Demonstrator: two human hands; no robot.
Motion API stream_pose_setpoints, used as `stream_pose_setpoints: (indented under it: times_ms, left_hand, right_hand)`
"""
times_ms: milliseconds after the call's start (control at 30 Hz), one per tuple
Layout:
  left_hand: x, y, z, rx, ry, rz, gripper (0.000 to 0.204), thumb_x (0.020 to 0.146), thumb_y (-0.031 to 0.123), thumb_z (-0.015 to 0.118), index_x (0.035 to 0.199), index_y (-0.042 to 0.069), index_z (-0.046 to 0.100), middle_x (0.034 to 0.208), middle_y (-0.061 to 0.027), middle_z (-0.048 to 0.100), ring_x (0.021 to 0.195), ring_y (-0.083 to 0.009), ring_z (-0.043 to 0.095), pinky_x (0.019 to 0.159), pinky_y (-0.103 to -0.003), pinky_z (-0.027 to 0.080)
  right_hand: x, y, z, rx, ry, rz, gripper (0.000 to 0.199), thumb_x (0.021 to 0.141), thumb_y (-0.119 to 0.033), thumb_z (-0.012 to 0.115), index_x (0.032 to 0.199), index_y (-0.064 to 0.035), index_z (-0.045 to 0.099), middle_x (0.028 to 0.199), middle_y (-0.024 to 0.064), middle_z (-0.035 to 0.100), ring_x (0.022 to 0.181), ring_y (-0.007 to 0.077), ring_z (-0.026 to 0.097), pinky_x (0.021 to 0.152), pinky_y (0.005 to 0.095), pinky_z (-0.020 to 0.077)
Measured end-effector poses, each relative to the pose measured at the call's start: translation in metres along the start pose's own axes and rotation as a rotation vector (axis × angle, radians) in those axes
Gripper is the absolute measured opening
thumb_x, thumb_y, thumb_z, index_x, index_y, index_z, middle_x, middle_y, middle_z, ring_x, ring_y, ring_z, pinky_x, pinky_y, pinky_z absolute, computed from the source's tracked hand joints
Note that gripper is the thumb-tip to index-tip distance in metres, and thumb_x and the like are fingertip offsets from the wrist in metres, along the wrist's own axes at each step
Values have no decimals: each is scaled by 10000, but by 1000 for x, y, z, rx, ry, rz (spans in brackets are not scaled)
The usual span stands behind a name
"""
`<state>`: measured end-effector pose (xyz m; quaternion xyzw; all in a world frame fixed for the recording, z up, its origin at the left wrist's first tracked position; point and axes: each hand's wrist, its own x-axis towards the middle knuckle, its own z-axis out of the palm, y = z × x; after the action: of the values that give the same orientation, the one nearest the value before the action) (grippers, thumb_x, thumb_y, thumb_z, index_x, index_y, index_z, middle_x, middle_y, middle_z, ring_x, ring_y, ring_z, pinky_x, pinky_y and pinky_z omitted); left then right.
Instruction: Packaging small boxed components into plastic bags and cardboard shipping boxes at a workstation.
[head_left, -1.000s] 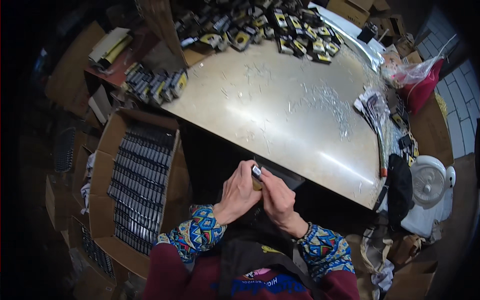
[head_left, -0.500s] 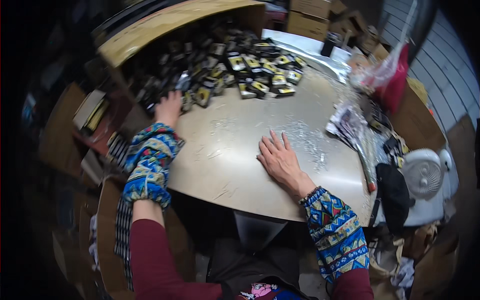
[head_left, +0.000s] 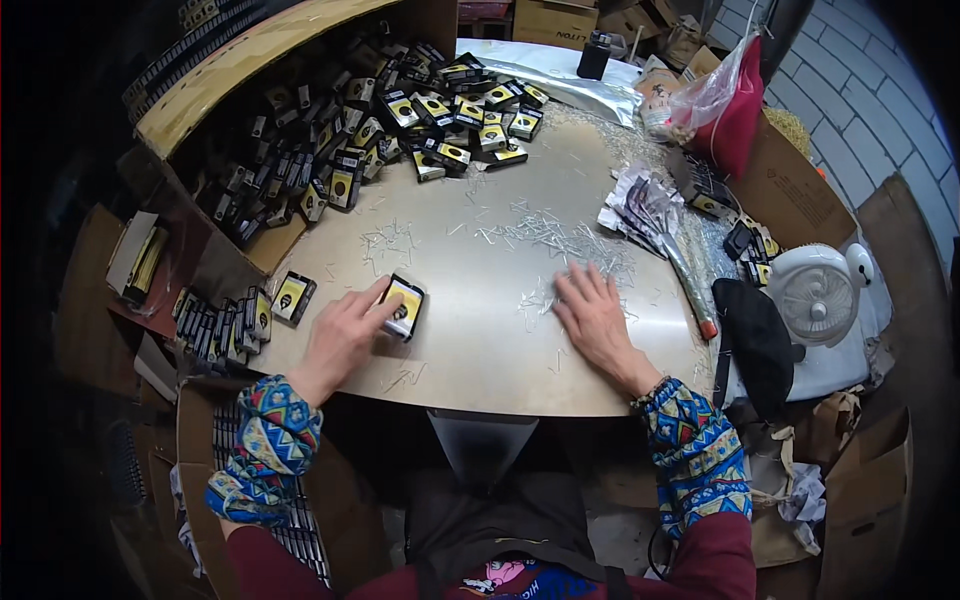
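At the lower left of the frame an open cardboard box [head_left: 200, 420] sits beside the person's knee, with rows of dark flat packs standing on edge inside it; only part of its contents shows past the patterned sleeve. Along the upper left, a long cardboard tray [head_left: 215, 80] tilts toward the surface, spilling a heap of small black-and-yellow boxes [head_left: 400, 130] down onto it. At the upper right a red plastic bag [head_left: 735, 100] bulges with something that cannot be made out.

The small flat box [head_left: 402, 307] lies just left of centre on the round, pale, smooth surface [head_left: 480, 340]. It is a thin rectangle, black-edged with a yellow face turned upward, and its long axis runs from lower left to upper right of the frame, slightly tilted off vertical. The left hand [head_left: 345, 335] rests on it with fingers spread and extended, the fingertips [head_left: 385, 300] touching the box rather than gripping it. The right hand [head_left: 597, 318] lies flat and open on the surface, palm down, holding nothing, among scattered thin silvery strips [head_left: 545, 235]. A white fan [head_left: 818, 290] stands at the right edge.
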<state>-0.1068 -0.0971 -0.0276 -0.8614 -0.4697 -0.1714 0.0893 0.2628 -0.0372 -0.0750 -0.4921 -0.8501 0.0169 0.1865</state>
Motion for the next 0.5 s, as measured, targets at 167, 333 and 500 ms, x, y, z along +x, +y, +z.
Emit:
stream_pose_setpoints:
  times_ms: [167,333,500]
  left_hand:
    - [-7,19,13,-108,177,-335,444,877,98,575,1300,-6,492,1256,-217,556,1003,-378,578,826,-448,482]
    - [8,54,24,-115,-106,-504,554,847,214,651,1313,-2,442,1152,-212,555,989,-378,568,845,-441,485]
    - [2,70,18,-320,18,-596,797,753,136,701,1427,17,293,1290,-241,452,1081,-382,546,910,-430,469]
  right_hand:
    - [-19,15,1,305,-38,-83,420,965,-261,539,1320,-39,516,1407,209,448,1327,368,404,1093,546,302]
    - [-15,8,10,73,-12,81,475,971,-293,523,1361,-27,475,1469,211,382,1347,357,390,1096,527,310]
    - [-19,-26,13,52,-25,11,511,963,-325,540,1373,-31,455,1468,207,380,1370,351,359,1123,502,281]
